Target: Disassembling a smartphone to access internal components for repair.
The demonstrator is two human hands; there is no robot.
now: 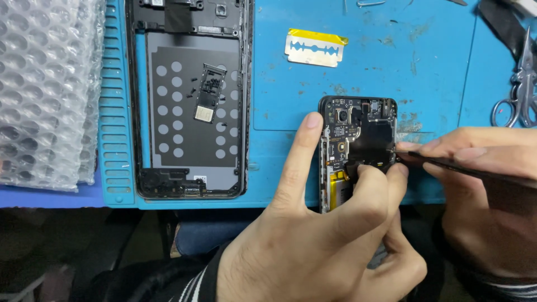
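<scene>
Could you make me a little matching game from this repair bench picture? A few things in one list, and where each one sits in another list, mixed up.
Things:
1. razor blade
2. scissors
3. bubble wrap
4. opened phone

Places:
A. far left, off the blue mat's edge
B. held in the left hand, with a thin dark tool from the right hand at its side
C. flat on the blue mat, above the hands
D. at the right edge of the view

Pairs: 1-C, 2-D, 3-A, 4-B
</scene>
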